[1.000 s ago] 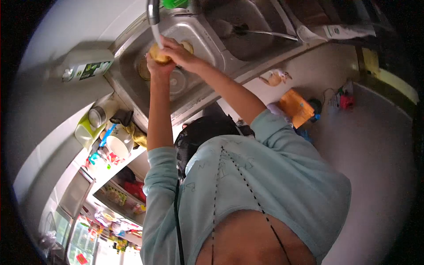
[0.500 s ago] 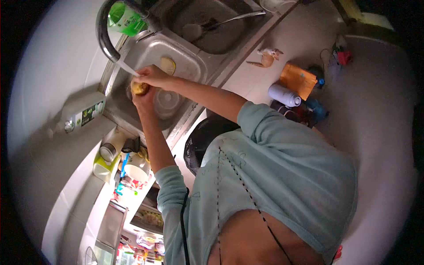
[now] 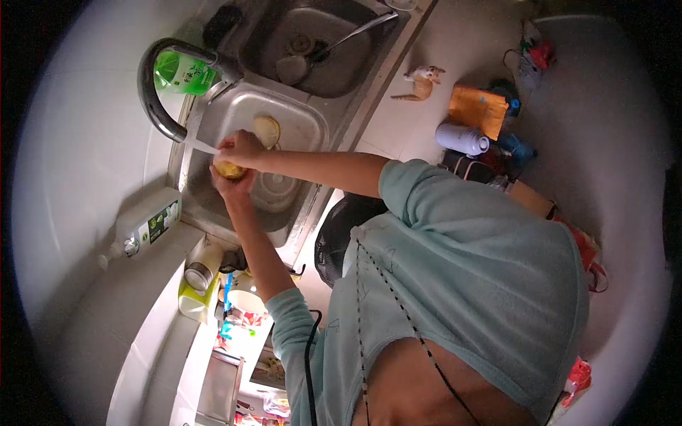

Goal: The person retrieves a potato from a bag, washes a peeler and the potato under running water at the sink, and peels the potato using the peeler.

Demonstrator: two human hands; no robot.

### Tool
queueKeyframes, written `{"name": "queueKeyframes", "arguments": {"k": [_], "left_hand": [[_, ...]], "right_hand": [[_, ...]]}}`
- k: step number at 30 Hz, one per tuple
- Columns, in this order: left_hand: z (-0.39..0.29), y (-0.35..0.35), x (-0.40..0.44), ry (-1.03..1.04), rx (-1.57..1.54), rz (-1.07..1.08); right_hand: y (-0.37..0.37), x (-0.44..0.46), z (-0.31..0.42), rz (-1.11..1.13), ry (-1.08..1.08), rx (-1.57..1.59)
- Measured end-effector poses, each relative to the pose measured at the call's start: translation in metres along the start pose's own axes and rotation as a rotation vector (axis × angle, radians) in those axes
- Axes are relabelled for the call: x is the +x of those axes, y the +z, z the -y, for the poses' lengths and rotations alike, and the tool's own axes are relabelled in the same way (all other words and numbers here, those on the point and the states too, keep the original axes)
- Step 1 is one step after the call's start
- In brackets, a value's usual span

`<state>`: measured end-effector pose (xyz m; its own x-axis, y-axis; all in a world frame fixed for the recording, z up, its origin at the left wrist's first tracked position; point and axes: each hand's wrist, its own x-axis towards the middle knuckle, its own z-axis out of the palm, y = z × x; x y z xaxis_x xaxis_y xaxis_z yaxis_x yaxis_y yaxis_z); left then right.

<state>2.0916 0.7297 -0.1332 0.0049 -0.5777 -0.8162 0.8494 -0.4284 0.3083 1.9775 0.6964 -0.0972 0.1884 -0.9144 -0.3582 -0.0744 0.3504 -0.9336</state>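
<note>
Over the sink basin (image 3: 305,124), my left hand (image 3: 233,189) is closed around a rounded yellow-brown piece of produce (image 3: 230,170), possibly a potato. My right hand (image 3: 243,150) presses on its upper side with curled fingers; whether these hold anything else is hidden. Water runs onto my right fingers from the curved metal faucet (image 3: 149,92). In the basin, just beyond the right hand, lies a pale yellow piece with a darker rim (image 3: 266,131).
A second basin (image 3: 341,21) holds a long-handled ladle (image 3: 295,69). Green (image 3: 188,74) and white (image 3: 149,221) bottles stand by the sink. On the floor are a small orange-and-white cat (image 3: 422,84), a pale thermos (image 3: 462,140) and an orange envelope (image 3: 477,111).
The view has shifted, so the sink appears lower in the picture. Both hands stay together on the yellow-brown piece under the water, which shows slightly less between them.
</note>
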Motion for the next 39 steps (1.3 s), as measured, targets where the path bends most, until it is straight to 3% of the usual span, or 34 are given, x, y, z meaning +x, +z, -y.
{"name": "queueKeyframes", "arguments": {"k": [4, 8, 11, 12, 14, 15, 17, 18, 19, 20, 21, 22, 24, 25, 29, 31, 32, 35, 38, 39], "left_hand": [[0.001, 0.024, -0.017, 0.017, 0.227, 0.065], [-0.007, 0.006, 0.011, 0.118, 0.361, 0.369], [0.002, 0.013, 0.007, 0.166, 0.332, 0.486], [0.006, 0.014, 0.000, 0.185, 0.320, 0.497], [0.009, 0.000, 0.008, -0.249, -0.423, 0.402], [0.017, 0.000, -0.001, 0.141, 0.249, 0.273], [0.022, 0.023, -0.025, 0.174, 0.322, 0.243], [0.022, 0.021, -0.020, 0.022, 0.104, 0.417], [0.021, 0.018, -0.017, -0.122, -0.108, 0.607], [0.023, 0.027, -0.026, -0.033, -0.110, 0.621], [0.027, 0.038, -0.033, 0.053, -0.113, 0.636], [0.031, 0.042, -0.031, 0.073, -0.169, 0.643], [0.031, 0.047, -0.023, 0.092, -0.281, 0.667], [0.027, 0.047, -0.025, -0.048, -0.369, 0.826], [0.029, 0.029, -0.010, 0.086, -0.328, 0.687], [0.027, 0.018, -0.004, 0.107, -0.346, 0.759], [0.028, 0.011, -0.001, 0.115, -0.351, 0.793], [0.020, 0.035, -0.036, 0.153, -0.376, 0.468], [0.017, 0.049, -0.046, 0.325, -0.258, 0.368], [0.018, 0.047, -0.042, 0.289, -0.258, 0.436]], "right_hand": [[-0.005, -0.001, -0.011, -0.049, -0.068, 0.045], [0.004, -0.017, -0.005, -0.210, -0.564, -0.116], [-0.003, -0.038, 0.007, -0.461, -0.831, -0.695], [-0.009, -0.035, 0.005, -0.309, -0.784, -0.683], [-0.013, -0.005, 0.000, 0.029, -0.724, -0.620], [-0.019, 0.004, 0.010, 0.055, -0.782, -0.535], [-0.040, 0.028, 0.029, 0.098, -0.829, -0.364], [-0.045, 0.043, 0.027, -0.057, -0.978, -0.489], [-0.050, 0.056, 0.028, -0.023, -0.961, -0.585], [-0.057, 0.054, 0.041, 0.051, -0.874, -0.519], [-0.057, 0.070, 0.033, 0.026, -0.941, -0.646], [-0.061, 0.065, 0.045, 0.149, -0.740, -0.608], [-0.058, 0.080, 0.040, 0.119, -0.871, -0.769], [-0.058, 0.086, 0.039, 0.154, -0.806, -0.836], [-0.058, 0.093, 0.043, 0.213, -0.600, -1.117], [-0.057, 0.087, 0.064, 0.230, -0.524, -1.224], [-0.056, 0.086, 0.069, 0.235, -0.526, -1.237], [-0.054, 0.086, 0.073, 0.248, -0.542, -1.249], [-0.054, 0.087, 0.071, 0.262, -0.577, -1.219], [-0.054, 0.086, 0.069, 0.213, -0.564, -1.189]]}}
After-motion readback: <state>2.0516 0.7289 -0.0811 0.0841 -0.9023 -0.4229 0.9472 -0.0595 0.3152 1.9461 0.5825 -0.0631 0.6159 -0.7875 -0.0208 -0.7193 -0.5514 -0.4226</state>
